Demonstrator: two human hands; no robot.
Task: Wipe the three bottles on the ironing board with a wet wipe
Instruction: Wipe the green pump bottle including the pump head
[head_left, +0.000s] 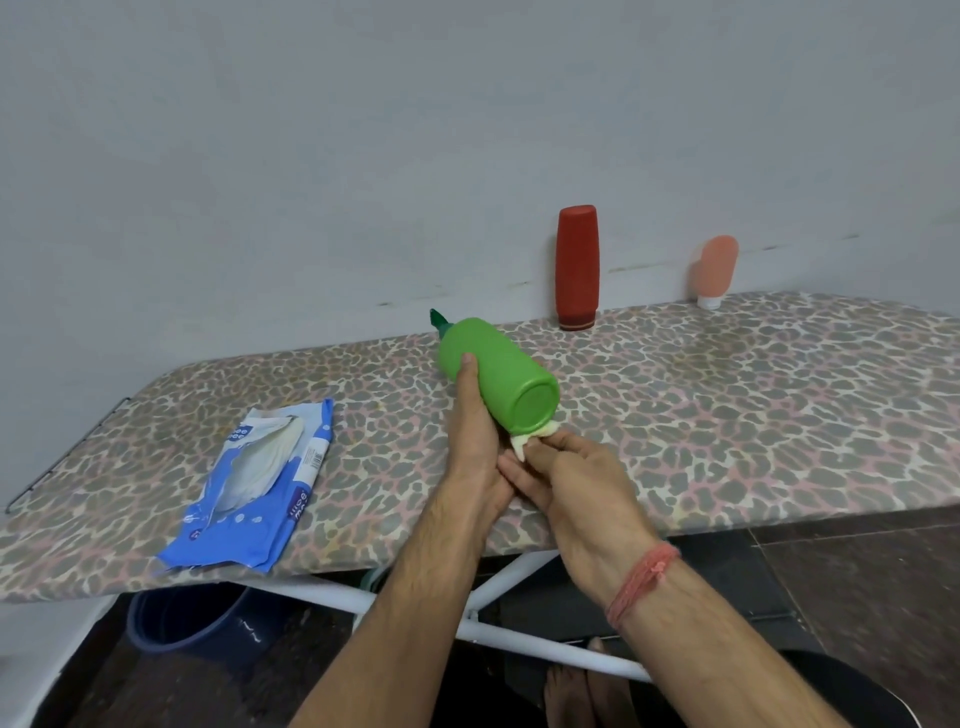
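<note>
At the lower left of the frame a blue wet-wipe packet (254, 488) lies flat on the leopard-print ironing board (727, 415), its flap torn open and white wipes showing inside; it sits near the board's front edge, with bare cover between it and the hands. Below the board, at the bottom left, a dark blue bucket (197, 623) stands on the floor beside the white metal legs (519, 639).

In the centre, the left hand (475, 441) grips the green bottle (498, 376) around its side, thumb laid along the body. The bottle is tipped over, its long axis running from upper left to lower right: the dark green nozzle points up-left toward the wall, the round flat base faces the camera. Its plastic is plain, bright and unlabelled. The right hand (576, 483), a red thread at its wrist, pinches a crumpled white wet wipe (527, 441) against the lower rim of the base.

Right of centre, a red bottle (576, 267) stands cap-down at the board's back edge, against the wall. Farther right, a small peach tube (714, 270) stands on its white cap, leaning slightly. The right half of the board is open cover.
</note>
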